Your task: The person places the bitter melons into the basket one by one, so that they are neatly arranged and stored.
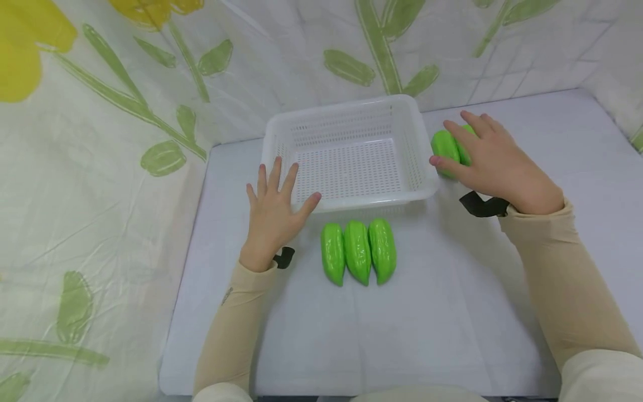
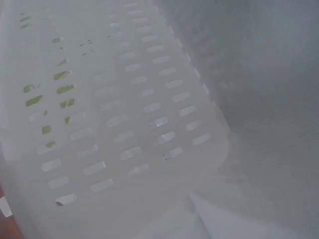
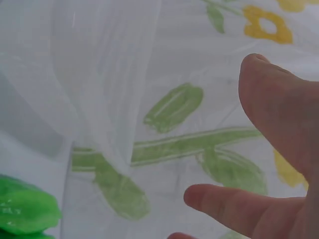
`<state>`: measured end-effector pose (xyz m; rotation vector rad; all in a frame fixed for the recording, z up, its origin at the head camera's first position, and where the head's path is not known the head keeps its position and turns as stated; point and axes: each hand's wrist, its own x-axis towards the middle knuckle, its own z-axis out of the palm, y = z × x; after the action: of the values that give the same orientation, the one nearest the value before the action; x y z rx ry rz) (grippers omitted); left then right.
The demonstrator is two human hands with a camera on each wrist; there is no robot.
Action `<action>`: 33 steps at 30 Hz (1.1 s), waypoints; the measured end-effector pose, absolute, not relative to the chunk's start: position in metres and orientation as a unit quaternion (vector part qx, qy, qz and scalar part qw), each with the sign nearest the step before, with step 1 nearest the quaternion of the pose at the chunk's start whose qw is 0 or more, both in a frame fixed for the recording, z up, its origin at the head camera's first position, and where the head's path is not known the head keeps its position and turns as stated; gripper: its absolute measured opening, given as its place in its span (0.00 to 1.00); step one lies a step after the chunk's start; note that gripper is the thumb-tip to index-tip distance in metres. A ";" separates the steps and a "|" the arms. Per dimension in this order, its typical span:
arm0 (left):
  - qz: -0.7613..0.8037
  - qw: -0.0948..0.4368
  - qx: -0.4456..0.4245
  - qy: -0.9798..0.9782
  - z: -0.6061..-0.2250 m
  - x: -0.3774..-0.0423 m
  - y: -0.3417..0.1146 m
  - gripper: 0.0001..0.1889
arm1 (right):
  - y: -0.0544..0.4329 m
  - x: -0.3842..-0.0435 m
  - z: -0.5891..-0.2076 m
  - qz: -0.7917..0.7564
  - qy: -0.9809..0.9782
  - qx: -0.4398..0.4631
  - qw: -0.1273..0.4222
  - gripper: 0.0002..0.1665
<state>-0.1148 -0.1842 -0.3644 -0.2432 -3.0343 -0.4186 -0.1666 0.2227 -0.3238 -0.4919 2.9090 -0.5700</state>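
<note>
I had the left hand point(image 1: 273, 219) spread wide by the white basket point(image 1: 346, 167). My right hand point(image 1: 494, 159) had fingers apart too, two green peppers point(image 1: 444, 147) near its fingertips

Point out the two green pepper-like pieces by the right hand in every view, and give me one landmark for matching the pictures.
Head: the two green pieces lie right of the white basket, partly hidden by the right hand.
Left wrist: cannot be made out.
Right wrist: lower-left corner, cut off by the frame.
Shared landmark: the basket, upper centre in head, left and middle in left wrist, blurred upper left in right wrist.
</note>
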 end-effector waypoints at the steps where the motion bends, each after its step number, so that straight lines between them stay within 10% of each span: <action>1: -0.141 0.037 -0.077 -0.986 -0.366 -0.115 -0.185 0.46 | 0.227 -0.169 -0.325 -0.194 0.966 -0.154 0.077 0.54; 33: -0.163 0.154 -0.077 -0.971 -0.392 -0.118 -0.185 0.41 | 0.313 -0.221 -0.384 -0.276 0.958 -0.025 0.078 0.45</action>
<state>-0.1184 -0.1850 -0.3920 -0.2205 -2.7851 -0.4686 -0.2214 0.3127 -0.3843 -0.0750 2.8689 -0.8259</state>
